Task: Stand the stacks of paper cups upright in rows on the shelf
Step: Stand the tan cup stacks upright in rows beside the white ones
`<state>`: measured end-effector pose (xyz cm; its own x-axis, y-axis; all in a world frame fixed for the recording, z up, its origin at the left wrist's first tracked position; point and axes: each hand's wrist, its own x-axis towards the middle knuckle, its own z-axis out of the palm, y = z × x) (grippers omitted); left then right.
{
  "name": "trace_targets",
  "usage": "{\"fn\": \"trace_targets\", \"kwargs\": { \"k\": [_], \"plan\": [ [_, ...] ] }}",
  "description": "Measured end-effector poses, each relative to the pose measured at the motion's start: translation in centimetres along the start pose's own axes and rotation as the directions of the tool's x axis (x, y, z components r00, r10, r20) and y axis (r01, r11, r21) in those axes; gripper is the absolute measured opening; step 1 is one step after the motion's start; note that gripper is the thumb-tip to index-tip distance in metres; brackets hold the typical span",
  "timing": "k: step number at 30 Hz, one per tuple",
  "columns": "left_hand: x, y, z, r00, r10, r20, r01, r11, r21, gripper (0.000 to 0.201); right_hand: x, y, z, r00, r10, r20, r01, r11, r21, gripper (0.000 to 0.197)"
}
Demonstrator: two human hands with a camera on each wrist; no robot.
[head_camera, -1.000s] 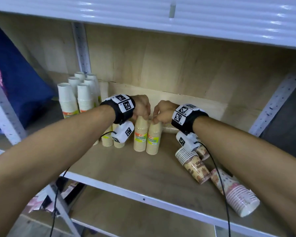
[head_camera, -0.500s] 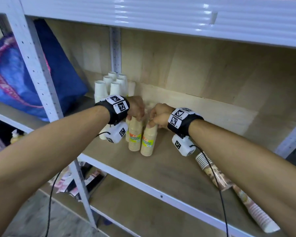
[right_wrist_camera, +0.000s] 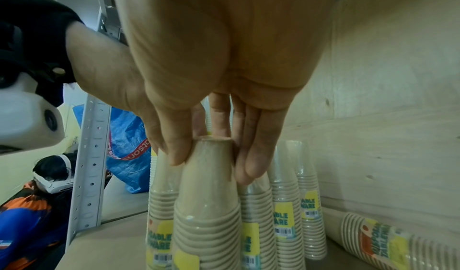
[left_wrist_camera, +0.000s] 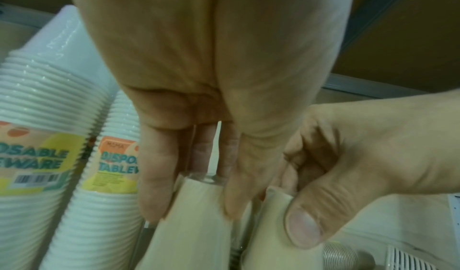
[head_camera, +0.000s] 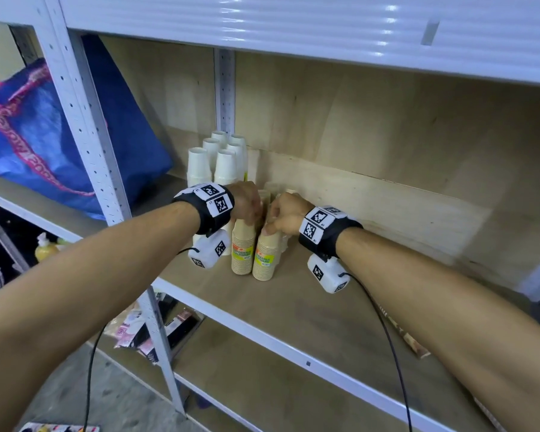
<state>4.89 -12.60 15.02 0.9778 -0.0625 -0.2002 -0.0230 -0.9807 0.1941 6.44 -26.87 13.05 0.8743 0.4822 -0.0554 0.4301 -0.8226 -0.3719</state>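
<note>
Two tan cup stacks stand upright side by side on the wooden shelf [head_camera: 293,307]. My left hand [head_camera: 250,207] grips the top of the left tan stack [head_camera: 241,254]; its fingers [left_wrist_camera: 151,195] curl round that stack's top [left_wrist_camera: 196,225]. My right hand [head_camera: 278,219] pinches the top of the right tan stack [head_camera: 264,260], with the thumb and fingers [right_wrist_camera: 251,156] round the cup [right_wrist_camera: 209,191]. More tan stacks [right_wrist_camera: 285,205] stand behind. Several white stacks [head_camera: 215,160] stand upright in rows at the back left. One tan stack [right_wrist_camera: 378,241] lies on its side to the right.
A white steel post [head_camera: 225,95] rises behind the white stacks, and another post [head_camera: 85,120] stands at the front left. A blue bag [head_camera: 44,135] fills the bay to the left. The upper shelf [head_camera: 293,26] hangs low overhead. A patterned stack [head_camera: 409,341] lies under my right forearm.
My view has swung left, so the blue bag shows and the lying patterned stacks have slipped to the right edge. Both hands keep hold of the two tan stacks, now nearer the white ones.
</note>
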Motion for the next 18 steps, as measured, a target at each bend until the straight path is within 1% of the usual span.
{"fn": "trace_targets", "kwargs": {
  "k": [4, 8, 11, 12, 13, 16, 18],
  "plan": [
    [0.6, -0.3, 0.4, 1.0, -0.009, 0.011, 0.009, 0.999, 0.031, 0.03, 0.2, 0.1, 0.2, 1.0, -0.001, -0.007, 0.001, 1.0, 0.017, 0.033],
    [0.9, -0.4, 0.3, 1.0, 0.015, -0.005, -0.014, 0.997, 0.076, 0.027, 0.6, 0.4, 0.4, 1.0, -0.019, -0.008, 0.019, 0.999, 0.038, 0.035],
    [0.8, -0.2, -0.2, 1.0, 0.001, -0.003, -0.001, 0.996, 0.094, 0.01, 0.7, 0.5, 0.2, 1.0, -0.024, 0.013, 0.024, 0.999, 0.042, 0.036],
    [0.8, -0.1, -0.5, 1.0, -0.005, -0.008, 0.006, 0.995, 0.1, 0.008, 0.7, 0.7, 0.1, 0.999, -0.025, 0.023, 0.024, 0.999, 0.047, 0.037],
    [0.9, -0.1, -0.8, 1.0, -0.007, -0.021, 0.009, 0.996, 0.089, 0.009, 0.8, 0.8, 0.0, 0.999, -0.022, 0.028, 0.02, 0.999, 0.05, 0.037],
    [1.3, -0.1, -2.0, 0.996, -0.004, -0.092, 0.003, 1.0, -0.019, 0.022, 0.7, 1.2, -0.9, 0.999, -0.017, 0.033, 0.017, 1.0, 0.026, 0.043],
    [1.5, 0.3, -2.8, 0.991, 0.015, -0.136, -0.022, 0.998, -0.053, 0.024, 0.3, 1.6, -2.3, 0.999, -0.007, 0.036, 0.007, 1.0, 0.008, 0.046]
  ]
}}
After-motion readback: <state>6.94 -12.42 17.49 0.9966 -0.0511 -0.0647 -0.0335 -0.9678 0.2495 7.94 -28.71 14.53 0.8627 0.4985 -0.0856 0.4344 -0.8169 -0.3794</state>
